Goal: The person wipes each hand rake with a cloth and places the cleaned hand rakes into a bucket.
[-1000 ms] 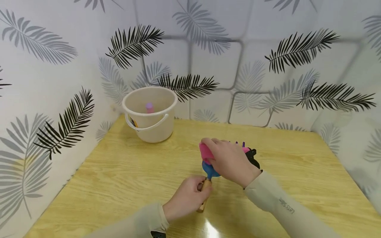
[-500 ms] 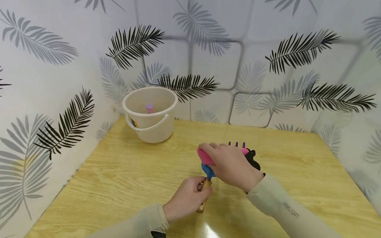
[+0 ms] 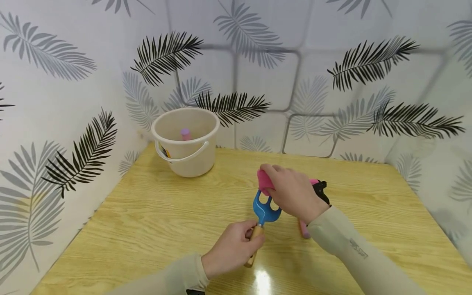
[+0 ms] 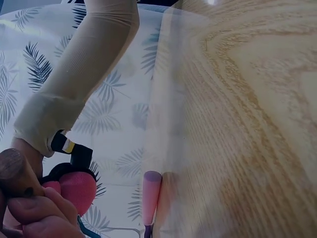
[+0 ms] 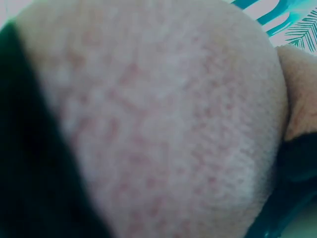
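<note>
My left hand (image 3: pixel 232 248) grips the wooden handle (image 3: pixel 257 233) of a small garden hand fork with a blue head (image 3: pixel 266 213). The head points away from me, above the table. My right hand (image 3: pixel 295 192) holds a soft pink cloth (image 3: pixel 264 182) bunched round the tips of the fork's tines, hiding them. The cloth bulges out in the left wrist view as well. Below the right forearm lies a tool with a pink handle (image 3: pixel 304 229), largely covered by hand and sleeve. Blurred skin fills most of the right wrist view, with the blue fork (image 5: pixel 272 12) at the top corner.
A cream bucket (image 3: pixel 193 164) with a white carrying handle stands at the back left of the wooden table (image 3: pixel 166 221). Inside it a pink handle with a purple end (image 3: pixel 185 133) shows. Leaf-patterned covering (image 3: pixel 258 73) rises behind and to the left.
My right hand has drawn the cloth away along the fork, so more of the blue head and its gaps show. The lying tool's handle has come into view; its purple prongs are now covered.
</note>
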### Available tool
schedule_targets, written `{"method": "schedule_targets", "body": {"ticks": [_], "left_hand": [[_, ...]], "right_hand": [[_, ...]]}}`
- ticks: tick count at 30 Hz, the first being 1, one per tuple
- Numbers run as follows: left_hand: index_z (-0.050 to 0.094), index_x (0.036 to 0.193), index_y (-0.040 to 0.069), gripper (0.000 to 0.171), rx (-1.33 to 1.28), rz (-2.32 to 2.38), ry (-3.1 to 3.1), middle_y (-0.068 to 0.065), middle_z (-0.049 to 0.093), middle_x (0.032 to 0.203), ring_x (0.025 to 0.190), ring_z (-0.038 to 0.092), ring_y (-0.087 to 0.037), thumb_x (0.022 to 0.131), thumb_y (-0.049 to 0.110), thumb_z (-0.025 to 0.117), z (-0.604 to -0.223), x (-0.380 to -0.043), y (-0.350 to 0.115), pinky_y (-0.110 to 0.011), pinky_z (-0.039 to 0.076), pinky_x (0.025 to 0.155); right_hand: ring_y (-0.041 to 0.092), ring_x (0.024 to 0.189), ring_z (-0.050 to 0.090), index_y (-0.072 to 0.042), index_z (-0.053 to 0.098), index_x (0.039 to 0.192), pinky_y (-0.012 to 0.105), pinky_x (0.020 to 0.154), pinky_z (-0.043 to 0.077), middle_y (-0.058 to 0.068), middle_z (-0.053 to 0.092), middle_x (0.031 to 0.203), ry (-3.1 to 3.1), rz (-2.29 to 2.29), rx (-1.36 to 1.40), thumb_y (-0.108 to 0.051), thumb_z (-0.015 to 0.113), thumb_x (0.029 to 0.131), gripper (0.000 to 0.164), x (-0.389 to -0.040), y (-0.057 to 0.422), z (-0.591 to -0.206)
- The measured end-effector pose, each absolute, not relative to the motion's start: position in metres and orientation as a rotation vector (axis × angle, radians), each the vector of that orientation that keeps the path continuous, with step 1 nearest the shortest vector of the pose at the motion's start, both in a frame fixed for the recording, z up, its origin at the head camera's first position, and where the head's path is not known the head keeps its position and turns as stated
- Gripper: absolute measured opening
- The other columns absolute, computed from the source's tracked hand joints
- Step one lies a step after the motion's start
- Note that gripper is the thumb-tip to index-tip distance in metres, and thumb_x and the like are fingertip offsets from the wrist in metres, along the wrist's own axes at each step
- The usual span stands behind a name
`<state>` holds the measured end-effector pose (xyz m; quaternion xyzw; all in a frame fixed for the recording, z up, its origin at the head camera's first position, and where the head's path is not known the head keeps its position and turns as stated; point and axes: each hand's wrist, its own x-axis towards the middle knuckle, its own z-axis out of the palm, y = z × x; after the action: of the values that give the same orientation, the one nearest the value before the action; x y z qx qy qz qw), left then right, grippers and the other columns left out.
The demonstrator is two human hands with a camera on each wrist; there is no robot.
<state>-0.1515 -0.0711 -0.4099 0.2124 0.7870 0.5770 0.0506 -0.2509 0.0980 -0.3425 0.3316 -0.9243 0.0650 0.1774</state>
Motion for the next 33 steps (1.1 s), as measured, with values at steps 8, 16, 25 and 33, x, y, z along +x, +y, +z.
{"method": "schedule_targets", "body": {"ticks": [8,16,25,33], "left_hand": [[0.058,0.082,0.006,0.016,0.596,1.758,2.36,0.006,0.046,0.052,0.038,0.043,-0.005,0.093,0.017,0.056,-0.411,-0.156,-0.073,-0.017,0.03,0.034],[0.059,0.083,0.007,0.015,0.585,1.751,2.402,0.006,0.049,0.052,0.038,0.047,-0.007,0.093,0.017,0.055,-0.412,-0.16,-0.072,-0.017,0.035,0.034],[0.061,0.086,0.009,0.009,0.521,1.733,2.387,0.005,0.054,0.054,0.039,0.051,-0.009,0.09,0.016,0.059,-0.412,-0.157,-0.073,-0.018,0.041,0.036],[0.058,0.079,0.009,0.008,0.429,1.761,2.403,0.003,0.048,0.052,0.04,0.05,-0.012,0.085,0.014,0.061,-0.413,-0.164,-0.077,-0.023,0.043,0.039]], "right_hand": [[0.014,0.071,0.055,-0.02,0.053,0.123,0.033,0.053,0.052,-0.001,0.064,0.101,-2.568,0.21,1.148,-0.022,0.075,0.081,0.048,-0.23,0.087,-0.338],[0.014,0.077,0.058,-0.024,0.053,0.126,0.035,0.059,0.053,-0.003,0.065,0.105,-2.617,0.256,1.136,-0.025,0.077,0.079,0.053,-0.23,0.091,-0.335],[0.018,0.079,0.058,-0.02,0.054,0.125,0.037,0.057,0.055,0.0,0.064,0.102,-2.554,0.188,1.148,-0.024,0.075,0.081,0.049,-0.231,0.093,-0.344],[0.012,0.072,0.052,-0.02,0.058,0.113,0.03,0.056,0.049,-0.007,0.06,0.09,-2.377,0.199,1.388,0.001,0.069,0.067,0.051,-0.215,0.077,-0.341]]}}
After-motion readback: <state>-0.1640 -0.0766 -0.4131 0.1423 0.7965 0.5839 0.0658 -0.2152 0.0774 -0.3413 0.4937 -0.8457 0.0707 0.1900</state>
